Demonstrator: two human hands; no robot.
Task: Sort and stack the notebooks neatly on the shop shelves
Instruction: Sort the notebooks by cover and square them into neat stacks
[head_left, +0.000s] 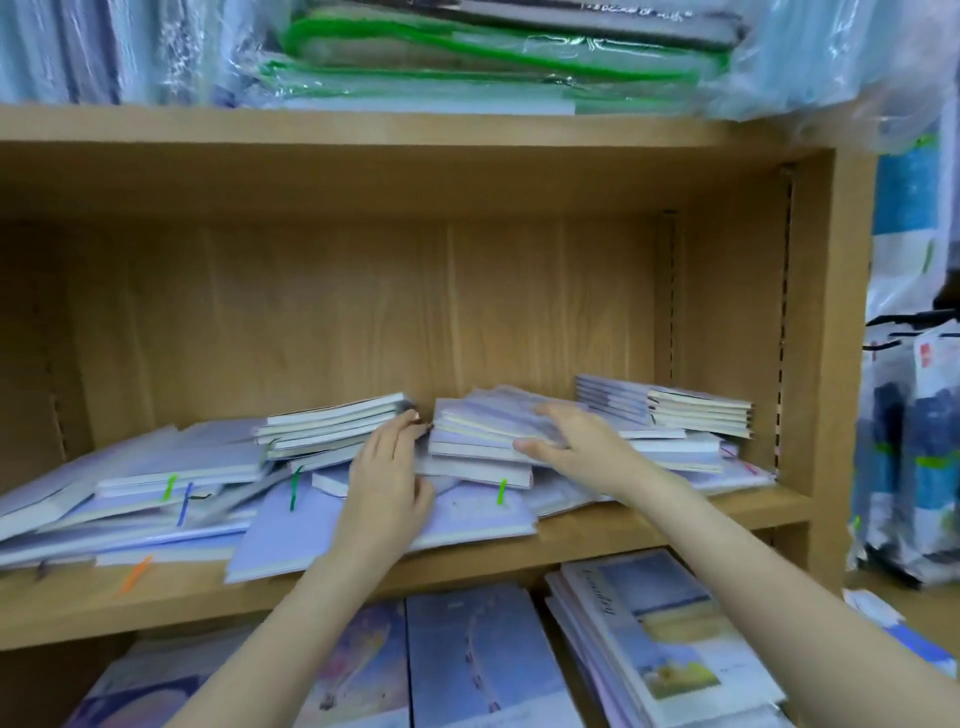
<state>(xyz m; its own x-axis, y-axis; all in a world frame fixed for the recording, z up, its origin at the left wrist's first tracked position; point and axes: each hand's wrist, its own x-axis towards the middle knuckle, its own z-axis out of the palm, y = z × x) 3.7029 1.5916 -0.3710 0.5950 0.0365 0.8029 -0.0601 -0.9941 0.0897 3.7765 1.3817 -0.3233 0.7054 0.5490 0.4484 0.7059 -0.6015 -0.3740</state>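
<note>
Wooden shelf (649, 525) closest to us holds the lavender notebooks (171, 483) in a sprawl, our left hand (387, 478) flat and relaxed against the middle pile (478, 436), right hand (571, 436) curled over its top, so we're mid-gather; next move needs squaring edges before stacking toward the back panel (363, 301).

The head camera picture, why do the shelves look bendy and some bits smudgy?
Head view: the wide lens bows the wooden shelf edges; motion smears the right hand and the small notebook stack it rests on; glare glints off the plastic-wrapped packs on top; the left hand looks sharper.
</note>
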